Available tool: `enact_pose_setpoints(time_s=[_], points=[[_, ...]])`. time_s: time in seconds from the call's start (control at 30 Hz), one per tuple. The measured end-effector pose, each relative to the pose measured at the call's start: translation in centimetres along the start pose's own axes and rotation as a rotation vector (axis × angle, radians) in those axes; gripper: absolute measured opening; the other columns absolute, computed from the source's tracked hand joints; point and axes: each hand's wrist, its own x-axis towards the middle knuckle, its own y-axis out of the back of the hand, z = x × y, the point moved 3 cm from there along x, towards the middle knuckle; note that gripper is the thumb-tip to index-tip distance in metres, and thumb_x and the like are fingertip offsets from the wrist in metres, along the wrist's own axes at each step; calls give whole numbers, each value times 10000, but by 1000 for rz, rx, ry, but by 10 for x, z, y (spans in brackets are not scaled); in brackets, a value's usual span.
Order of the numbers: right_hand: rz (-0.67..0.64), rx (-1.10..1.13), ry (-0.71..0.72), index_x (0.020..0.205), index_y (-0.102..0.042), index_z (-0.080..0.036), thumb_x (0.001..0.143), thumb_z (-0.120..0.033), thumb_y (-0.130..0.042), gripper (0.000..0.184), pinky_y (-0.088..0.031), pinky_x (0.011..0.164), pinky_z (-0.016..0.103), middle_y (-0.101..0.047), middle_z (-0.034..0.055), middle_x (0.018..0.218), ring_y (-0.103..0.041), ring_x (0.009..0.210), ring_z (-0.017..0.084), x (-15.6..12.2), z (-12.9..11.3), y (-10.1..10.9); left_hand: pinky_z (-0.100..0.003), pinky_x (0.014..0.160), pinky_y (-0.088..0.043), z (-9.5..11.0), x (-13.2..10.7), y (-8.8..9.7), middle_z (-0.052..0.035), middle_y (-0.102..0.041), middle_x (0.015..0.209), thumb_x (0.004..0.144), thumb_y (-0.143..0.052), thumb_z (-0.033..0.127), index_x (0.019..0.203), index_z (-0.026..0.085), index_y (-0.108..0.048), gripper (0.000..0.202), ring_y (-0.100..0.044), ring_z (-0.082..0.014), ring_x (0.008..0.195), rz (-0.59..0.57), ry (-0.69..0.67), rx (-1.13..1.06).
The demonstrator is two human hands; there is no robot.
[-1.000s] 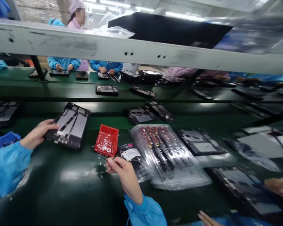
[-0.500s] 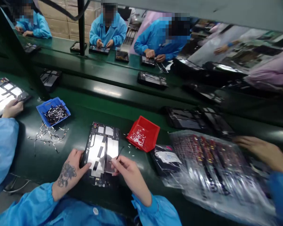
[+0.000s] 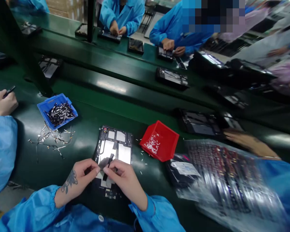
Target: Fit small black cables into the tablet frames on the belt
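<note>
A black tablet back frame (image 3: 114, 145) with silver panels lies flat on the green bench in front of me. My left hand (image 3: 81, 175), tattooed on its back, rests on the frame's near left corner with fingers pinched together. Beside it, my right hand (image 3: 124, 178) pinches a small thin black strip (image 3: 109, 161) over the frame's near edge. The fingertips of the two hands almost meet above the frame.
A red tray (image 3: 160, 145) of small white parts stands right of the frame, a blue tray (image 3: 56, 110) of metal parts to the left with loose pieces (image 3: 50, 138) below it. Bagged parts (image 3: 219, 174) lie at right under a co-worker's arm (image 3: 251, 146). Another person's hand (image 3: 3, 103) is at far left.
My left hand has slid from the frame's left edge to its near corner and closed up to the right hand. The camera has tipped down and left. The co-worker's arm has come further over the bags.
</note>
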Motion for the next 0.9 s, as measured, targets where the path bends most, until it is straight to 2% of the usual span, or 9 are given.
enact_pose_setpoints(time_s=[0.13,0.2,0.33,0.4,0.47,0.57,0.7,0.9], points=[[-10,-31,46,660,-619,-183,822,-394,-614,266,-425,561,246,-588,14,680,-549,636,128,11,-1,0,-244,537,-395,-13,3,3,0,-541,602,843,-556,416,671,192,-615,288,-507,-139,571,30,100,-25],[-1,-49,48,658,-608,-172,819,-393,-602,273,-427,533,221,-562,5,669,-540,612,119,19,2,0,-239,534,-421,-22,8,3,-10,-578,657,822,-579,438,761,191,-636,261,-540,-147,605,19,138,-64],[-41,-43,-88,659,-577,-173,810,-393,-581,266,-369,411,193,-507,-31,567,-463,443,84,35,11,-1,-234,505,-468,-39,24,6,-16,-616,787,823,-554,449,1044,204,-588,332,-567,-144,624,78,191,-128],[-92,-35,-160,637,-556,-179,810,-386,-576,271,-327,385,190,-468,-55,477,-402,370,73,41,13,-1,-224,469,-456,-46,30,7,4,-596,749,842,-516,426,1087,208,-552,330,-548,-131,573,91,204,-125],[-99,-59,-179,610,-551,-179,818,-357,-565,274,-330,409,193,-471,-56,443,-413,365,76,45,12,-1,-211,442,-428,-49,33,6,22,-579,712,847,-507,405,1098,212,-539,319,-527,-118,531,78,200,-113],[-48,-177,-137,576,-559,-181,827,-312,-547,284,-340,458,201,-508,-42,463,-455,404,84,48,9,2,-207,451,-414,-52,34,5,36,-550,683,856,-500,398,1098,216,-540,305,-510,-109,515,65,198,-93],[43,-375,-11,563,-580,-190,813,-254,-563,258,-307,502,206,-527,-37,498,-456,474,90,49,6,3,-212,481,-417,-49,34,4,27,-538,720,857,-512,405,1106,223,-541,310,-523,-115,564,55,182,-56],[54,-459,42,573,-583,-191,805,-187,-559,233,-305,535,209,-545,-40,533,-475,509,94,49,7,-1,-217,509,-398,-40,37,5,35,-534,707,816,-557,353,1057,212,-540,279,-501,-107,554,55,154,-14]])
